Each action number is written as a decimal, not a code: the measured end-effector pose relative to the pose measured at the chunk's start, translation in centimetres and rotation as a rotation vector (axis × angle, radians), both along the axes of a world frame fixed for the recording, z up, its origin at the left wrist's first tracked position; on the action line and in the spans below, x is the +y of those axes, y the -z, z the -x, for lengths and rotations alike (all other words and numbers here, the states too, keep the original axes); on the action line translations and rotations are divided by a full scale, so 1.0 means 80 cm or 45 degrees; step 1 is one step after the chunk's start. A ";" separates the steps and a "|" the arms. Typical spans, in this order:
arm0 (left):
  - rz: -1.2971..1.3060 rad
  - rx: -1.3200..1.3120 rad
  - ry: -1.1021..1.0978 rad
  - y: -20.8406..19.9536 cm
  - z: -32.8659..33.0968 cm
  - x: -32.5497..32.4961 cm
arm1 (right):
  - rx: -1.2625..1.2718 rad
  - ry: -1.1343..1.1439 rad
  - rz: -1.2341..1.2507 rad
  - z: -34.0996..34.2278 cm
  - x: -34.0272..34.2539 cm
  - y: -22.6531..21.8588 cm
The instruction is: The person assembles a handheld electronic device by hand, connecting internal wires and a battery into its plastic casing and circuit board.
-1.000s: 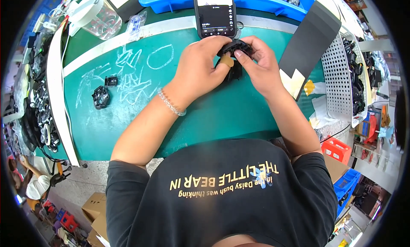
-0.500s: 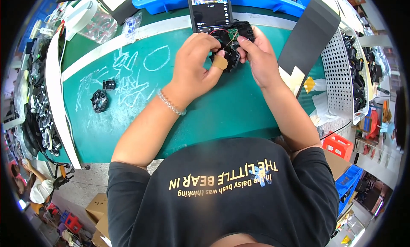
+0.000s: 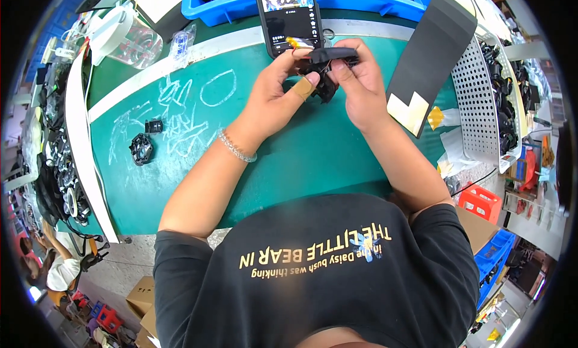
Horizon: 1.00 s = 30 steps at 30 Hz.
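Over the far part of the green bench, both my hands grip a black plastic device housing with thin wires at its near side. My left hand, with a tan bandage on its thumb, is closed on the housing's left part. A small silver-and-yellow piece, perhaps a battery, sticks up by its fingertips. On the other side my right hand pinches the housing between thumb and fingers. Just beyond them a phone with its screen lit stands upright. The housing's inside is mostly hidden from me.
A black round part and a small black rectangular part lie on the green mat at left. A blue bin is at the back. To the right are a dark grey board and a white perforated basket of black parts.
The housing has been tipped up, so its green circuit board no longer shows. The silver-and-yellow piece has come into sight by my left fingers. Both hands still hold the housing.
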<state>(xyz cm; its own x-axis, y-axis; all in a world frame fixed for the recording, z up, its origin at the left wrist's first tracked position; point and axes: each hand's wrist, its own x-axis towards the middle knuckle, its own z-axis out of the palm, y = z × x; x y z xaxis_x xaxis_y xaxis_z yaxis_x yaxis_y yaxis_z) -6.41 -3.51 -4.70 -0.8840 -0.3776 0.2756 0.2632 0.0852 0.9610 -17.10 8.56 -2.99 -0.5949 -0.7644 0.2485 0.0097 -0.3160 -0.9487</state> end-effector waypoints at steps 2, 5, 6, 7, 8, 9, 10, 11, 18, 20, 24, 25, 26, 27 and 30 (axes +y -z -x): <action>-0.062 -0.021 0.024 -0.004 0.000 0.002 | 0.010 -0.043 -0.017 -0.004 -0.001 0.001; -0.294 -0.018 0.109 -0.007 -0.003 0.003 | -0.115 -0.062 -0.104 -0.010 -0.004 -0.004; -0.470 -0.001 0.178 -0.006 -0.003 0.002 | -0.146 -0.073 -0.229 -0.012 -0.003 -0.006; -0.379 -0.055 0.143 -0.005 -0.001 0.000 | -0.180 -0.085 -0.357 -0.012 -0.002 -0.005; -0.374 -0.051 0.133 -0.006 0.000 -0.001 | -0.176 -0.096 -0.352 -0.011 -0.003 -0.003; -0.324 -0.058 0.088 -0.007 0.001 0.000 | -0.168 -0.093 -0.355 -0.010 -0.003 0.000; -0.280 -0.070 0.048 -0.008 0.000 0.001 | -0.166 -0.085 -0.363 -0.009 -0.001 0.003; -0.327 -0.082 0.036 -0.006 0.000 0.000 | -0.189 -0.074 -0.355 -0.008 0.000 0.001; -0.529 -0.029 -0.082 -0.006 0.006 -0.007 | 0.007 0.081 -0.202 0.005 0.001 -0.003; -0.539 -0.049 -0.060 -0.004 0.005 -0.007 | -0.020 0.070 -0.202 0.006 0.003 -0.006; -0.464 -0.083 -0.026 -0.001 0.003 -0.004 | 0.012 0.040 -0.182 0.011 0.006 -0.012; -0.453 -0.080 -0.010 0.000 0.003 -0.004 | 0.006 0.042 -0.195 0.011 0.006 -0.014; -0.466 -0.086 -0.010 0.000 0.003 -0.003 | 0.000 0.044 -0.187 0.012 0.006 -0.016; -0.432 -0.091 -0.028 -0.001 0.003 -0.003 | -0.007 0.044 -0.179 0.012 0.006 -0.016; -0.414 -0.123 -0.043 -0.003 0.006 -0.003 | 0.052 0.064 -0.190 0.015 0.009 -0.015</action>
